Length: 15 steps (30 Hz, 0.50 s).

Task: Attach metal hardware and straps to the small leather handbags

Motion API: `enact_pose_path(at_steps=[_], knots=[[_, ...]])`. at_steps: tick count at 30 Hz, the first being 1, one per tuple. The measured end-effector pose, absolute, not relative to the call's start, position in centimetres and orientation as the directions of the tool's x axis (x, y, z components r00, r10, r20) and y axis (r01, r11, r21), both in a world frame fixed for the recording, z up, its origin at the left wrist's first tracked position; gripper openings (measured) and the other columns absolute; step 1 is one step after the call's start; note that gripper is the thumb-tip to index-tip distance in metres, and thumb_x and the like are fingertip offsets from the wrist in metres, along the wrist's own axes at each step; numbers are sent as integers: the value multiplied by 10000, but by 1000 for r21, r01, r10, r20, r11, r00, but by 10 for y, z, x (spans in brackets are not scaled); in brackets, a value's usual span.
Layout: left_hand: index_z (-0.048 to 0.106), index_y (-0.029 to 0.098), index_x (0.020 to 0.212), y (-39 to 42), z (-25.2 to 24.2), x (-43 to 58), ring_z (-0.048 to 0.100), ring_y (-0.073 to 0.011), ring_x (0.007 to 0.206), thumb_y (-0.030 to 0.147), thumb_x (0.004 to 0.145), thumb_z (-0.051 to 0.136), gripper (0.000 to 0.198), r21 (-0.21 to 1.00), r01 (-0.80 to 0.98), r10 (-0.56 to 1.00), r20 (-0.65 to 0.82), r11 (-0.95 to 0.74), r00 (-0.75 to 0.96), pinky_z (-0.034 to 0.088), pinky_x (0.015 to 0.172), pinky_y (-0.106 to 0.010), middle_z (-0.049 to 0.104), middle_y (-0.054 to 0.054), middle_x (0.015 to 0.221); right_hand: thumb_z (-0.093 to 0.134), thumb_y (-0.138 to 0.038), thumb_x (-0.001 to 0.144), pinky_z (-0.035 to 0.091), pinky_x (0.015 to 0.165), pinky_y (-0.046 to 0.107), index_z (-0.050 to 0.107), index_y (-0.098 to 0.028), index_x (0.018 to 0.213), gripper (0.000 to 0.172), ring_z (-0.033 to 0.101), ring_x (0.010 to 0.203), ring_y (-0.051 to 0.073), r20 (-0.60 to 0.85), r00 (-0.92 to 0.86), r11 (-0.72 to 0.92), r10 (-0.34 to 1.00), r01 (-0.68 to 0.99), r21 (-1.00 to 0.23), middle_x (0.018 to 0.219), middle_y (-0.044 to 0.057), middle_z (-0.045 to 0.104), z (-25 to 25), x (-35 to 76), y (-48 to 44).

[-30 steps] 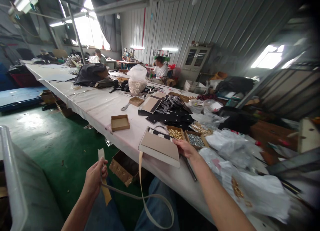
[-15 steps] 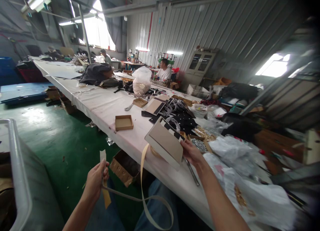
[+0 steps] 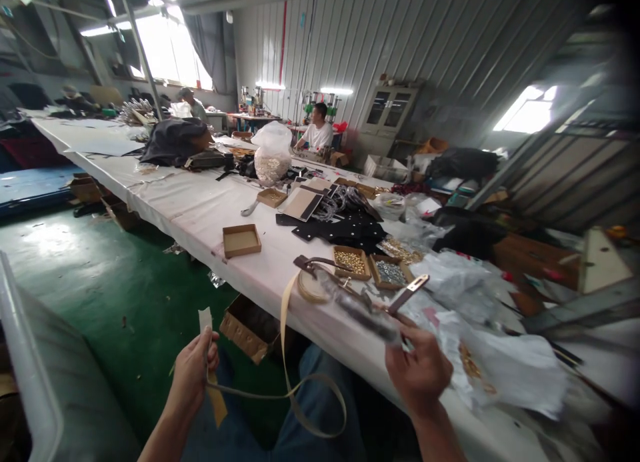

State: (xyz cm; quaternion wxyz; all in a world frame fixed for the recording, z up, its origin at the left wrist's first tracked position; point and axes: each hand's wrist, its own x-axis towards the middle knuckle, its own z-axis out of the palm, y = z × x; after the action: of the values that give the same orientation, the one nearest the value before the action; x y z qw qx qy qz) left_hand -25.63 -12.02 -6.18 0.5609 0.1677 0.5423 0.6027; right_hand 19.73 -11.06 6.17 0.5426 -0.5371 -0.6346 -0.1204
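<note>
My left hand (image 3: 195, 361), closed at the lower left, pinches the free end of a beige tape (image 3: 287, 315). That tape loops down over my lap and back up to its roll (image 3: 311, 287) on the table edge. My right hand (image 3: 419, 363) is closed around a long grey piece (image 3: 357, 307), smeared by motion; its exact kind cannot be made out. A brown strap-like part with a slotted metal end (image 3: 410, 292) sticks up beside that hand. Close by stand a small box of gold-coloured studs (image 3: 351, 261) and a box of silver-coloured ones (image 3: 391, 273).
An open cardboard tray (image 3: 242, 241) sits on the white-covered table (image 3: 180, 212). Black panels (image 3: 345, 230) and plastic bags (image 3: 465, 282) crowd the right. Below the edge is a cardboard box (image 3: 250, 329); a grey bin (image 3: 45, 382) stands left. A person (image 3: 317, 132) sits beyond the table.
The beige panel in my right hand no longer shows its broad face; that hand has turned and moved lower right, uncovering the stud boxes. My left hand still pinches the tape. The view has shifted right.
</note>
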Motion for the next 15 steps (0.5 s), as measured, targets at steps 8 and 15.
enact_pose_path(at_steps=[8,15], knots=[[759,132,959,-125,-54,-245,430,-88,549,706,799,960,629,846,-477,862,-409,237,-298,365,514,-223,475,67,637,715,-53,994,639,1213,479,746,-270,1383,446,725,1435,309,786,-281,560,551,822,-99,1612,78,697,75,201,-147],[757,140,933,-131,-56,-243,431,-75,522,684,719,1010,637,839,-482,852,-429,253,-300,351,498,-206,492,69,618,809,-239,978,712,1072,433,845,-292,1239,269,838,1214,340,677,63,410,734,753,-514,1362,53,843,72,200,-152]])
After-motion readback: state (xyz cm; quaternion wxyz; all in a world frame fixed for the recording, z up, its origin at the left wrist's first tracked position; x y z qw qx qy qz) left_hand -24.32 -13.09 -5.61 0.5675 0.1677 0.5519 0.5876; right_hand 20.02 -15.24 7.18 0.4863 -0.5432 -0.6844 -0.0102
